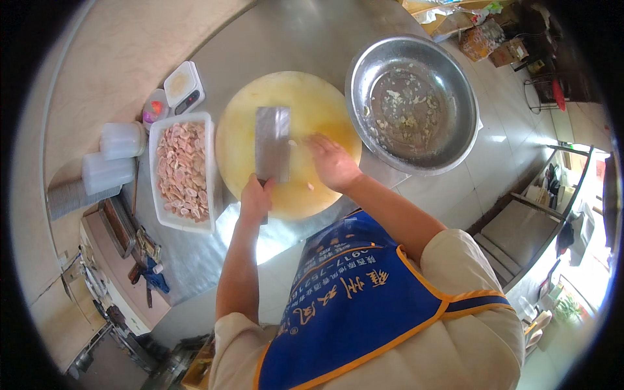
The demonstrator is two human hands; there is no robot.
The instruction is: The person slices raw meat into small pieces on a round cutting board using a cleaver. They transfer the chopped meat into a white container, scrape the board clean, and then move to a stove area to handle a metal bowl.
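My left hand [257, 200] grips the handle of a wide-bladed cleaver [273, 144]. The blade lies across the round yellowish chopping board [243, 97], pointing away from me. To its right, my right hand [335, 163] is over the board with fingers extended, and nothing shows in it. Small pale scraps [310, 186] dot the board near that hand. Left of the board, a white plastic tub [213, 146] holds many pale pink meat slices [181, 170]. A large steel basin [358, 63] at the board's right has whitish bits scattered over its bottom.
A digital kitchen scale [183, 87] stands behind the tub. Stacked clear plastic containers [108, 170] line the wall at left. A lower side surface [117, 273] carries a brown tray [116, 226] and a blue cloth [155, 278]. The steel table [195, 265] ends near my apron.
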